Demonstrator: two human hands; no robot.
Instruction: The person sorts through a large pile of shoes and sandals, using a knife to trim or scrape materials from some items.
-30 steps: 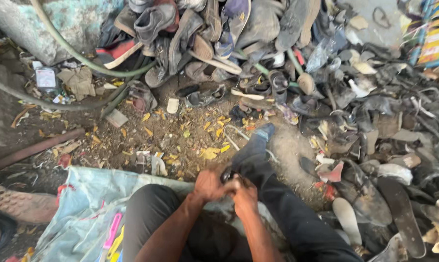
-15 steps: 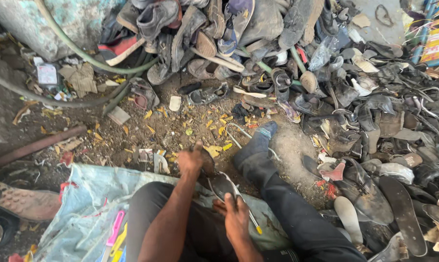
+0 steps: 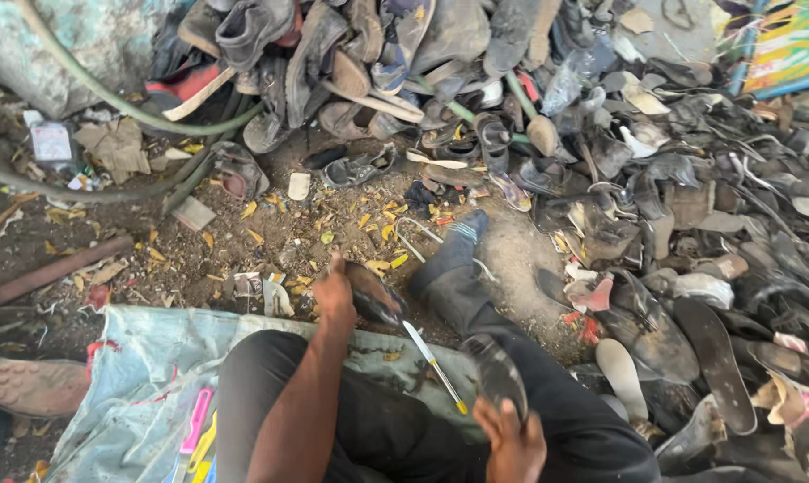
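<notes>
My left hand [image 3: 336,292] is stretched out over my lap and grips a dark, worn shoe piece [image 3: 374,295]. My right hand [image 3: 512,442] is low by my right thigh, its fingers closed on the end of a dark shoe sole [image 3: 496,374] that points up and away. Between the two hands a thin blade with a yellow end [image 3: 435,367] slants across my dark trousers; I cannot tell whether anything holds it. My right leg, in a blue sock [image 3: 458,243], reaches out over the dirt.
A big heap of old shoes and soles [image 3: 476,80] fills the back and right. A green hose [image 3: 127,112] curves at left. A pale blue cloth [image 3: 145,376] with pink and yellow tools [image 3: 199,429] lies under me. Yellow scraps litter the dirt [image 3: 270,224].
My hands were together on one shoe piece. They have parted: the left moved forward and left with a dark piece, the right dropped toward me with the sole.
</notes>
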